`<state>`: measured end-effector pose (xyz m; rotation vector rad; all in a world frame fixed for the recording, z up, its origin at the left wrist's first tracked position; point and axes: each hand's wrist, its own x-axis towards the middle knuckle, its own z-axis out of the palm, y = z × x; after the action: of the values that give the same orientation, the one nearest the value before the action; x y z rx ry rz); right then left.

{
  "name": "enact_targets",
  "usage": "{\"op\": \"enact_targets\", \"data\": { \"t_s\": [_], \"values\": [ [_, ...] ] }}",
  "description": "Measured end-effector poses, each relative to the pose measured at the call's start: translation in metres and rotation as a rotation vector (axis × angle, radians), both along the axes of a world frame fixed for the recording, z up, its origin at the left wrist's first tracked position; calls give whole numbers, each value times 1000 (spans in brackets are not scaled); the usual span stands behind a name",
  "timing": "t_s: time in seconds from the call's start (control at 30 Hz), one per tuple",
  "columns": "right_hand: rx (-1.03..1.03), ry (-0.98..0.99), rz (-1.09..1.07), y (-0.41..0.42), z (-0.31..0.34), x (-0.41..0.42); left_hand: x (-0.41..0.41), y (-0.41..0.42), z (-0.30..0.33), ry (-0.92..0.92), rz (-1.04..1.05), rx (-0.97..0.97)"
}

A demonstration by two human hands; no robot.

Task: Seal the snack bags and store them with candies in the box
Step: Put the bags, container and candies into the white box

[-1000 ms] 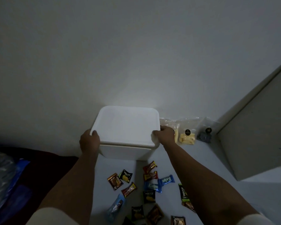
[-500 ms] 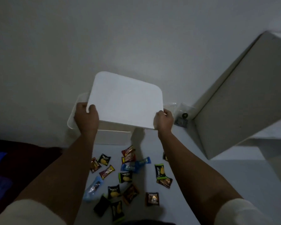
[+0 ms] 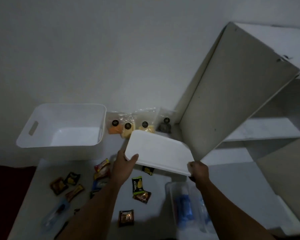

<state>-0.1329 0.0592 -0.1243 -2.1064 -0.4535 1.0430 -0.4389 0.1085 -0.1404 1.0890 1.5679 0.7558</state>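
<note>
Both hands carry a flat white lid (image 3: 157,151) in the air to the right of the white box (image 3: 59,142). My left hand (image 3: 124,161) grips the lid's near left corner. At the near right corner my right hand (image 3: 197,170) grips its edge. The box stands open against the wall, with a handle slot in its left side and nothing visible inside. Several clear snack bags (image 3: 128,126) with dark round stickers lean against the wall beside the box. Wrapped candies (image 3: 139,186) lie scattered on the white surface below my arms.
A tall off-white panel (image 3: 232,94) leans at the right, with white shelves (image 3: 267,130) behind it. A clear plastic tub (image 3: 171,193) holding blue items sits under my right forearm. A dark red surface (image 3: 5,196) lies at the left.
The lid has come off the box and moved right and down with both hands. The box now stands uncovered at the left, and the camera view has shifted right.
</note>
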Motion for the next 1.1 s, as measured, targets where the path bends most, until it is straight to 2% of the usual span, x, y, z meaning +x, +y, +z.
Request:
{"op": "enact_targets", "data": {
  "t_s": [0.17,0.2,0.3,0.43,0.5,0.57,0.7,0.77,0.83,1.0,1.1],
  "values": [
    [-94,63,60,24,-40,19,33,4,-33,-221,210,-93],
    [-101,69,51,29,-46,21,39,4,-35,-217,227,-78],
    [-89,23,35,44,-59,29,49,-5,-45,-45,142,-33],
    [-41,-6,6,50,-71,37,39,-22,-55,427,29,37],
    [-29,-6,-3,50,-77,36,34,-30,-59,573,-17,80],
    [-17,24,-27,51,-79,35,31,-40,-69,624,-95,145],
    [-29,121,-78,59,-75,30,35,-57,-95,745,-403,527],
    [-37,126,-72,64,-75,27,48,-55,-95,796,-534,627],
    [-71,113,-47,68,-81,28,61,-47,-94,813,-640,649],
    [-197,133,67,69,-94,19,70,-37,-99,874,-733,400],
    [-193,84,140,72,-94,14,62,-45,-97,884,-745,490]
  ]
}}
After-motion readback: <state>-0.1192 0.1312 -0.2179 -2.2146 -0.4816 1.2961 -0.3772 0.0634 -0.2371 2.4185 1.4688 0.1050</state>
